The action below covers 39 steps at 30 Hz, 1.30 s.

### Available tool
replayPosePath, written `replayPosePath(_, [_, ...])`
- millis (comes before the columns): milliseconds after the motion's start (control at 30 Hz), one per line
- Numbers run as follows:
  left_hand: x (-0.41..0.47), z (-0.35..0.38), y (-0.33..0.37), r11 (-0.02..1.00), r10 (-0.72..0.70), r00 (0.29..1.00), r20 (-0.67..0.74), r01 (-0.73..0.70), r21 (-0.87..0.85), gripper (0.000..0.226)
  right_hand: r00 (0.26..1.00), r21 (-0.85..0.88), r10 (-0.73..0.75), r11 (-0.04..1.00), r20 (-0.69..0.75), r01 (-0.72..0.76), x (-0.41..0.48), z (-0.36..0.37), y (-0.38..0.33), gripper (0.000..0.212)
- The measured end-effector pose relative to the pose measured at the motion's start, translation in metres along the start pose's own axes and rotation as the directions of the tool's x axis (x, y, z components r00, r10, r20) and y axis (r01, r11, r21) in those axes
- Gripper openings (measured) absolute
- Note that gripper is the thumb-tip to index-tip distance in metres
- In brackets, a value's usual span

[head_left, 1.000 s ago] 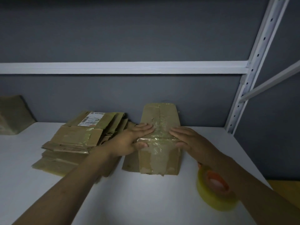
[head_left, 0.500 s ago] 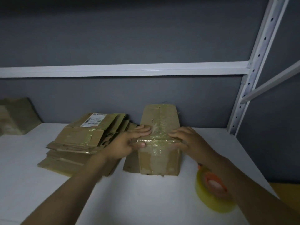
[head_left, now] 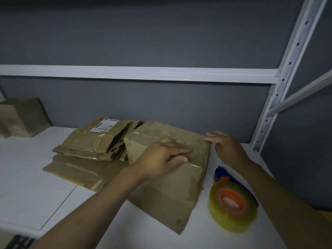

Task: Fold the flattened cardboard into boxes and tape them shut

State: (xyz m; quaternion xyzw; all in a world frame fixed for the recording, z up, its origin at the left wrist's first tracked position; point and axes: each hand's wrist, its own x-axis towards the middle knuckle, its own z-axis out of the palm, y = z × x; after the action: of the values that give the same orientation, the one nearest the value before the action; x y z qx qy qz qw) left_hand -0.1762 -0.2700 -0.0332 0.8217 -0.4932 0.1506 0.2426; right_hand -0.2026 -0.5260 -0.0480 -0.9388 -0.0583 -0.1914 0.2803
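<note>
As left hand [head_left: 161, 157] presses flat on the taped seam of the box [head_left: 170, 193], right hand [head_left: 227, 148], fingers loose, sits at its far corner: sealing step, with turning it probably next.

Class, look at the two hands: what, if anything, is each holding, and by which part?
Nothing is gripped. The left hand presses flat on the box at its taped top; the right hand, open, touches its right-hand corner.
</note>
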Motion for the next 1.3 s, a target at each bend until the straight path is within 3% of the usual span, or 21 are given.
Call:
replayPosePath(67, [0.006,-0.011,-0.022,0.975,-0.178,0.979,0.097,0.162,0.150,0.075,0.990,-0.115,0.130,0.986,0.053,-0.123,0.006,-0.003,-0.017,0.036])
replayPosePath(167, [0.005,-0.018,-0.050,0.859,-0.493,0.824,0.280,0.407,0.312,0.078,0.983,-0.291,0.170,0.946,0.067,-0.144,0.006,0.004,-0.051,0.043])
replayPosePath(267, [0.004,-0.012,-0.052,0.850,-0.506,0.797,0.330,0.397,0.346,0.061,0.972,-0.352,0.213,0.921,0.098,-0.167,0.003,0.029,-0.085,0.049])
replayPosePath(433, [0.012,-0.027,-0.083,0.857,-0.495,0.783,0.376,0.371,0.357,0.070,0.940,-0.470,0.307,0.858,0.149,-0.206,-0.002,0.051,-0.090,0.075])
replayPosePath(500, [0.015,-0.036,-0.104,0.838,-0.544,0.735,0.404,0.461,0.290,0.083,0.908,-0.413,0.398,0.855,0.133,-0.314,-0.004,0.049,-0.093,0.065])
replayPosePath(567, [0.021,-0.042,-0.118,0.844,-0.532,0.736,0.420,0.504,0.185,0.093,0.871,-0.219,0.480,0.865,0.101,-0.452,-0.004,0.045,-0.099,0.055])
replayPosePath(733, [0.018,-0.039,-0.128,0.852,-0.492,0.820,0.294,0.523,-0.033,0.084,0.778,0.106,0.626,0.771,0.057,-0.628,-0.009,0.048,-0.098,0.081])
replayPosePath(933, [-0.002,-0.038,-0.121,0.791,-0.588,0.792,0.165,0.605,-0.090,0.080,0.658,0.452,0.749,0.562,0.078,-0.693,-0.030,0.051,-0.095,0.084])
replayPosePath(1100, [-0.031,-0.046,-0.107,0.702,-0.682,0.728,0.070,0.678,-0.220,0.064,0.687,0.415,0.727,0.617,0.026,-0.669,-0.054,0.049,-0.115,0.064])
replayPosePath(1233, [-0.058,-0.052,-0.089,0.684,-0.692,0.718,-0.071,0.622,-0.380,0.044,0.766,0.385,0.627,0.748,-0.141,-0.541,-0.069,0.042,-0.140,0.046])
replayPosePath(1300, [-0.075,-0.051,-0.081,0.684,-0.691,0.706,-0.154,0.571,-0.454,0.049,0.746,0.477,0.630,0.734,-0.213,-0.484,-0.072,0.035,-0.147,0.048])
